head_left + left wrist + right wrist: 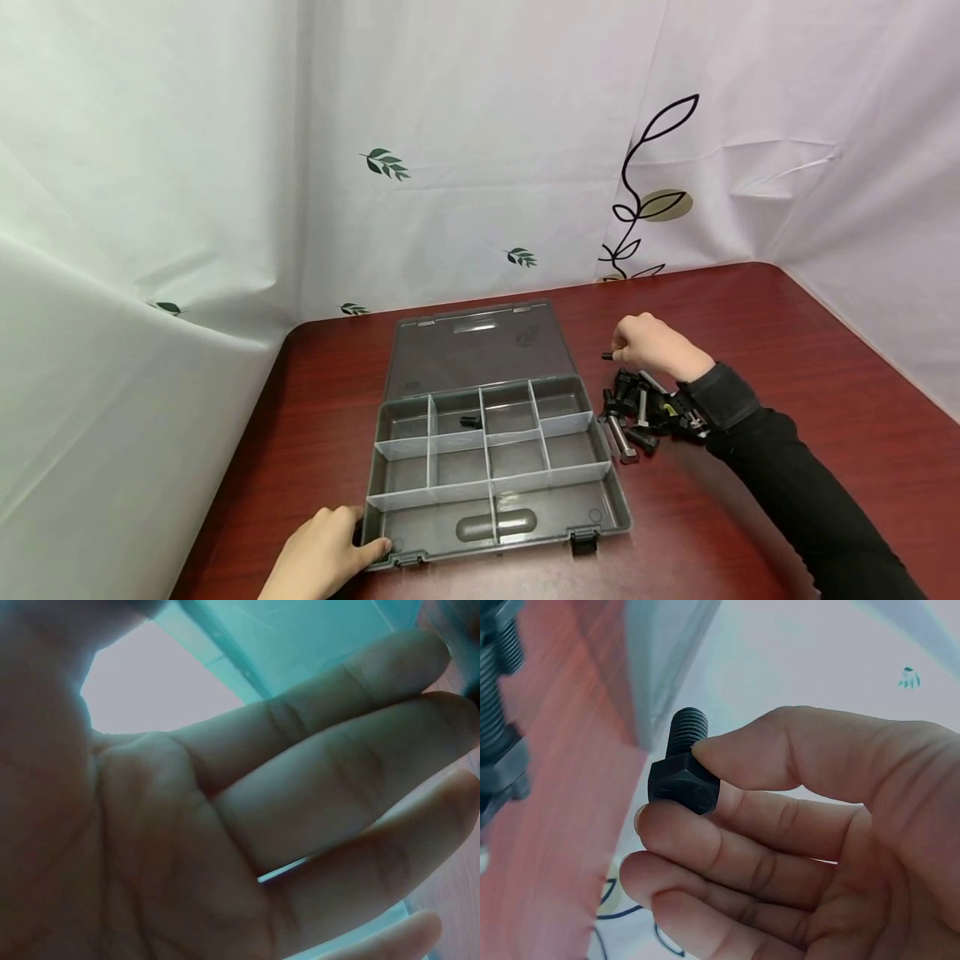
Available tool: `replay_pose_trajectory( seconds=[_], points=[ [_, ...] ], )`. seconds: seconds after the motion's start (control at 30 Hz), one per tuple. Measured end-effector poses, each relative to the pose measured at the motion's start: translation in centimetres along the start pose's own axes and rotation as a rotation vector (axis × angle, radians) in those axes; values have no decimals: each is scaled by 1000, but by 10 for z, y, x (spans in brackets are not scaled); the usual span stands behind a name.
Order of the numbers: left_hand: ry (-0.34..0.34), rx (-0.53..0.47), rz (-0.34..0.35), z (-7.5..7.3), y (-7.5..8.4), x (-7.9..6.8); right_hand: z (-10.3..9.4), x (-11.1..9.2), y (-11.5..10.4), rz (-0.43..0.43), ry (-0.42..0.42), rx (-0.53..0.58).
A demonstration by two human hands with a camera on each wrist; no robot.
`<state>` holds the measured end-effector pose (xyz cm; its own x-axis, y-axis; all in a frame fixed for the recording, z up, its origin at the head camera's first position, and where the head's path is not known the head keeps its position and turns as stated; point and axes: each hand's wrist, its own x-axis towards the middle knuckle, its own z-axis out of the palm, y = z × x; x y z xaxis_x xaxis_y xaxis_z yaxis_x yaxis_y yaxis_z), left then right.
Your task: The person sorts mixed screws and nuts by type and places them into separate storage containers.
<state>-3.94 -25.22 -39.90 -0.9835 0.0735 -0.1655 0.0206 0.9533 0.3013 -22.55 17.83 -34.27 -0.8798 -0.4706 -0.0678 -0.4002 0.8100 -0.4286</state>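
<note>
Left hand [318, 546], fingers extended, slightly apart, touches the divided box [420, 518], 1 dark piece [470, 422] inside; right hand [660, 346], fingers clamped on a black bolt [682, 776], hovers by the bolt pile [642, 410]. Sorting seems underway, probably calling next for a leftward carry.

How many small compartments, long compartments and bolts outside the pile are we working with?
Small compartments: 8
Long compartments: 2
Outside the pile: 2, a loose bolt in the box, a held bolt in the right grip
Total: 12
The pile itself overlaps too much to count.
</note>
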Motion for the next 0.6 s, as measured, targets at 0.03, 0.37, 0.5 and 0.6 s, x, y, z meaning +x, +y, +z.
replay_pose_trajectory(
  seconds=[0.03, 0.37, 0.5, 0.6],
  points=[
    [-1, -1, 0, 0, 0, 0, 0, -1, -2, -10, 2, 8],
    [2, -4, 0, 0, 0, 0, 3, 0, -21, -68, 34, 17],
    [10, 4, 1, 0, 0, 0, 6, 2, -29, -93, 46, -1],
    [16, 9, 5, 0, 0, 0, 8, 4, -36, -108, 41, 5]
  ],
)
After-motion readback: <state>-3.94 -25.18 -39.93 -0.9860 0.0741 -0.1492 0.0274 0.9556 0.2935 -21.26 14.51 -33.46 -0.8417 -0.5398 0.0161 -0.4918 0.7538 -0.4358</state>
